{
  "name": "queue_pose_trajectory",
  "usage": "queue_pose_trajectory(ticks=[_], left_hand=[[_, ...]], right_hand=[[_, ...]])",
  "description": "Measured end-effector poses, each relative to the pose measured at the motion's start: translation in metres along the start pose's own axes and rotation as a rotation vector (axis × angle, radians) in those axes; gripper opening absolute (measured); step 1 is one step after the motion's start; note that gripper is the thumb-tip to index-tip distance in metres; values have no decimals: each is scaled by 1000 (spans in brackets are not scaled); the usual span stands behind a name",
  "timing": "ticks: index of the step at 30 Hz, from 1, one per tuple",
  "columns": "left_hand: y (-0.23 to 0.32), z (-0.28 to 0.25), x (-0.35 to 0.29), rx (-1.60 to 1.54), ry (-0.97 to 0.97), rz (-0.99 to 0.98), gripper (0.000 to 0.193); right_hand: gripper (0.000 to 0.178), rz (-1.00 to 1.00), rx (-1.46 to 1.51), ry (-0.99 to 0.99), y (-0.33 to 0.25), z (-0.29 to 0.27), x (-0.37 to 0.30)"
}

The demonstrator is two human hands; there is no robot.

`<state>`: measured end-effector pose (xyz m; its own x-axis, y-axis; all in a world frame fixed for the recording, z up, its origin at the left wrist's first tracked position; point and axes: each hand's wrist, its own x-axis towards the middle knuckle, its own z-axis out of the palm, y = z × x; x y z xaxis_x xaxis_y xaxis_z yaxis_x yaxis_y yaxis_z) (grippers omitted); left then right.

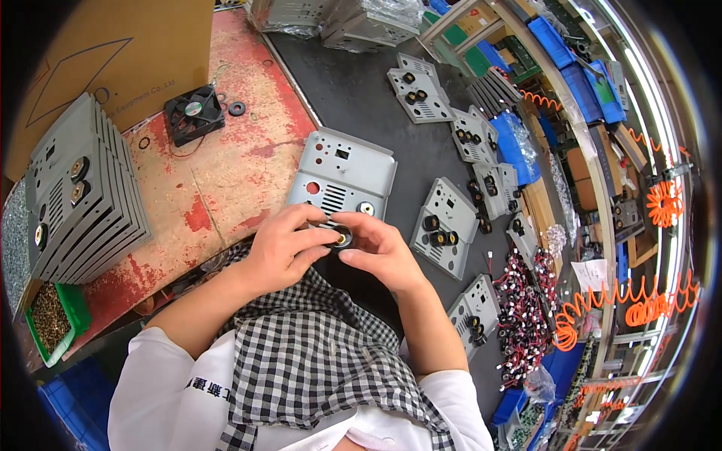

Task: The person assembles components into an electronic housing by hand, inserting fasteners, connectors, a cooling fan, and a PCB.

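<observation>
Both hands meet over the near edge of a grey sheet-metal panel (pixel 359 169) with round holes and slots. Between them is a black round socket connector (pixel 343 239) with a brass centre. The fingers of my left hand (pixel 289 246) press on it from the left. My right hand (pixel 382 254) closes around it from the other side with thumb and forefinger. One connector (pixel 366 209) sits in the panel beside my right fingers. Fingers partly cover the panel's lower edge, so I cannot tell whether the held connector touches it.
At left, a stack of grey panels (pixel 86 192) stands near a green bin (pixel 56 323) of small brass-coloured parts. A black fan (pixel 194 114) lies on the worn red table. Panels with connectors (pixel 445 229) and a heap of wired leads (pixel 524 319) occupy the dark surface at right.
</observation>
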<state>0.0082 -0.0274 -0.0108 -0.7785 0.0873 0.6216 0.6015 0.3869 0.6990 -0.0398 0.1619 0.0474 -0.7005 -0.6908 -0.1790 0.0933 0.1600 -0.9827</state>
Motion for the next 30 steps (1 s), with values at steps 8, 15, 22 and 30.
queue_pose_trajectory(ticks=[8, 15, 22, 30], left_hand=[[10, 56, 8, -1030, 121, -506, 10], [8, 59, 9, -1427, 219, -883, 6], [0, 53, -2, -1639, 180, -948, 8], [-9, 46, -8, -1681, 206, -906, 9]], right_hand=[[16, -96, 57, 565, 23, 8, -15], [19, -560, -839, 758, 10, 17, -11], [30, -582, -809, 463, -18, 18, -4], [44, -327, -689, 317, -15, 5, -2]])
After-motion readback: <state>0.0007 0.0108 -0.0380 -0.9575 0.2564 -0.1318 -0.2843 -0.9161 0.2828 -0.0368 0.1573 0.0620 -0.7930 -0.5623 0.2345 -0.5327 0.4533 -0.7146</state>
